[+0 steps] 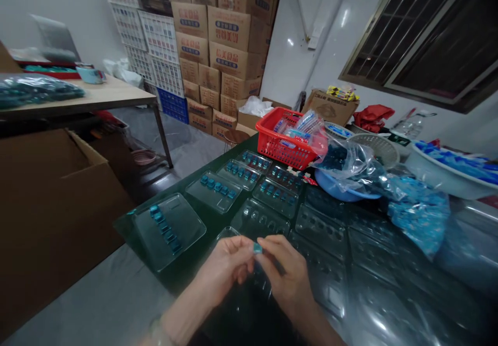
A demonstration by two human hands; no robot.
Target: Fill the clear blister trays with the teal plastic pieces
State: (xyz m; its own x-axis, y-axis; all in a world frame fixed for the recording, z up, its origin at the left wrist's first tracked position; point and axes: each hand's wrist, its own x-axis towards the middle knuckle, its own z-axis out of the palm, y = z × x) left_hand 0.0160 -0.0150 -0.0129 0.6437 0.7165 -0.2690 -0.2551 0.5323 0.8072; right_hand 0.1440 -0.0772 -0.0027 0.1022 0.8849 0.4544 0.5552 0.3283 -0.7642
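Dark green worktable (pixel 208 258): small teal plastic block (pixel 257 248) pinched between left hand (pixel 227 263) and right hand (pixel 286 273), its long axis apparently running from hand to hand.

Small packing workshop or storeroom, plainly no home. Cardboard cartons (pixel 218 40) stacked high against back wall, white plastic crates (pixel 150 45) and blue crates (pixel 173 105) piled alongside. Bare grey floor (pixel 155 128), barred window (pixel 420 35) in plain white wall. Long dark green table (pixel 202 263) laid out with clear plastic trays (pixel 167 230), small teal pieces (pixel 216 186) set in rows. Red plastic basket (pixel 286 138) packed with bagged goods nearby; loose plastic bag of blue pieces (pixel 418 213) at table's far side.
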